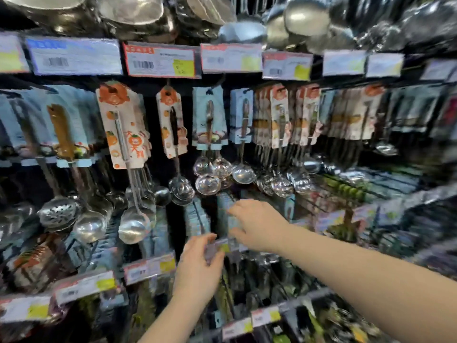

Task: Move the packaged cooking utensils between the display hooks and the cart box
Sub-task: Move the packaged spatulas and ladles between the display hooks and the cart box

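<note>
Both my hands reach to a middle row of hooks on the display. My right hand (pixel 257 225) has its fingers curled on a light blue carded utensil pack (pixel 228 214) hanging there. My left hand (pixel 197 266) pinches the price tag holder (pixel 217 245) at the end of the same hook. Above hang rows of packaged ladles and skimmers, orange-print cards (pixel 123 125) and blue cards (pixel 209 117), with steel bowls (pixel 207 184) dangling below. The cart box is not in view. The frame is blurred.
Price labels (pixel 160 61) run along the upper rail and the lower rails (pixel 148 267). Steel pots and ladle bowls (pixel 306 18) crowd the top shelf. More packaged utensils fill the hooks left, right and below my hands.
</note>
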`<act>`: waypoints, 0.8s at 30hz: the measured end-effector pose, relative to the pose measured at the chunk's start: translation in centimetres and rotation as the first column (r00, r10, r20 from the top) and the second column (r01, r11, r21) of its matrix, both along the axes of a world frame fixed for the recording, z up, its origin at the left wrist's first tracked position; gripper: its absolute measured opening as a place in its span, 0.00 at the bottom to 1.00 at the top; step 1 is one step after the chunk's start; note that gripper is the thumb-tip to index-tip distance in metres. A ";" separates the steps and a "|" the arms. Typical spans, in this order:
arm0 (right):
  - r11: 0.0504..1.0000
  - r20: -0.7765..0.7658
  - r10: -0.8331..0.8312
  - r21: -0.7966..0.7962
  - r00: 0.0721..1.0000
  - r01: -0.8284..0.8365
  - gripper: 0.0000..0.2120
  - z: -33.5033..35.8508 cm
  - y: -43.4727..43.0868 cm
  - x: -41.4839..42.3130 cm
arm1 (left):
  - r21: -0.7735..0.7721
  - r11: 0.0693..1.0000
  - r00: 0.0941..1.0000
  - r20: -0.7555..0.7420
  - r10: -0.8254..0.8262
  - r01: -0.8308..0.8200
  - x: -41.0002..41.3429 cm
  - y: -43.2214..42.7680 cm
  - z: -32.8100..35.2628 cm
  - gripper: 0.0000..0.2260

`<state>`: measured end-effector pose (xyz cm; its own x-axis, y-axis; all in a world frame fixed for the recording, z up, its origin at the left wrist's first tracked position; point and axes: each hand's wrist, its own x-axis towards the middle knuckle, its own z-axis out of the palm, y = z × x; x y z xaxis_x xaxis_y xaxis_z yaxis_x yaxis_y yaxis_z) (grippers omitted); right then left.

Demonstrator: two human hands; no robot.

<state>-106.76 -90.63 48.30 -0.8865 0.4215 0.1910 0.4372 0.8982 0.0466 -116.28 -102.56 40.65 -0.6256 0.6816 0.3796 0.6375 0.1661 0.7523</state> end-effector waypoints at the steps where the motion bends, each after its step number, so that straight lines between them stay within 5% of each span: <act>1: 1.000 0.014 -0.026 -0.007 1.000 0.026 0.21 -0.7 0.0 1.5 | -0.004 1.000 1.000 -0.013 -0.018 0.018 1.0 0.0 -0.5 0.15; 13: 0.941 0.062 -0.255 -0.212 0.965 0.263 0.22 -7.8 2.0 20.3 | -0.367 0.921 0.975 -0.118 -0.189 0.134 14.3 3.6 -5.0 0.20; 24: 0.684 0.118 -0.683 -0.245 0.721 0.688 0.20 -12.2 5.0 55.5 | -0.548 0.675 0.754 -0.115 -0.646 0.494 47.6 15.2 -8.3 0.20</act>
<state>-51.23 -85.61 36.09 -0.3327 0.9427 -0.0236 0.9368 0.3275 -0.1234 -68.73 -87.32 32.37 0.0290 0.9995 0.0126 0.8879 -0.0316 0.4589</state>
